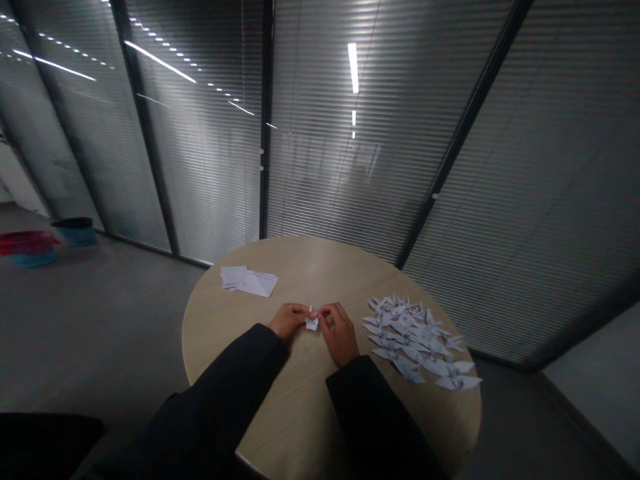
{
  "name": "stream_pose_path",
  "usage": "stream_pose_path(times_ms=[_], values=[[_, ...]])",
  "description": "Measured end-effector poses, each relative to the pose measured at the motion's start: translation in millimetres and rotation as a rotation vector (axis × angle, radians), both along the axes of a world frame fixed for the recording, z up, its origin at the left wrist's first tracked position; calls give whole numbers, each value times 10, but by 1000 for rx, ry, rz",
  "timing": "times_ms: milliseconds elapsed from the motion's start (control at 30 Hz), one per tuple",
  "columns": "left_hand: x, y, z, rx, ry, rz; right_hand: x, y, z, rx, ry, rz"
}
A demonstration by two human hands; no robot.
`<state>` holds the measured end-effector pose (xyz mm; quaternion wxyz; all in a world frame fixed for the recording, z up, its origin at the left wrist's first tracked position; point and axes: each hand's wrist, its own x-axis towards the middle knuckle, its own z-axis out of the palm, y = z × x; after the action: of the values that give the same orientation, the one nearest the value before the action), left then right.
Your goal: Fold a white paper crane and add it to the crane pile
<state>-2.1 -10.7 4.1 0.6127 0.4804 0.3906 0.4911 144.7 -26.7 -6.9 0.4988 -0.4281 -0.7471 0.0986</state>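
Observation:
Between my two hands is a small white folded piece of paper [312, 325], with a thin point sticking up from it. My left hand [290, 321] grips its left side, fingers closed on the paper. From the right, my right hand [339, 333] pinches at its upper edge with thumb and fingertips together. The exact fold under the fingers is too small to make out. To the right of my right hand lie several folded paper cranes [410, 337] in a spread group, their wings out. Beyond my left hand sits a small pile of white paper sheets [255, 282].
All of this is on a round, light wooden table [310, 257]. Behind it stands a glass partition with blinds [345, 187] and dark frames. Two bins stand on the floor at left, one blue [76, 233] and one with a red liner [27, 243].

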Motion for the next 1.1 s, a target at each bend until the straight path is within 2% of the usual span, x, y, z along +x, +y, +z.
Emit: stream_pose_path(times_ms=[1100], values=[[-30,12,7,47,-5,13,20,12,46,6,63,41]])
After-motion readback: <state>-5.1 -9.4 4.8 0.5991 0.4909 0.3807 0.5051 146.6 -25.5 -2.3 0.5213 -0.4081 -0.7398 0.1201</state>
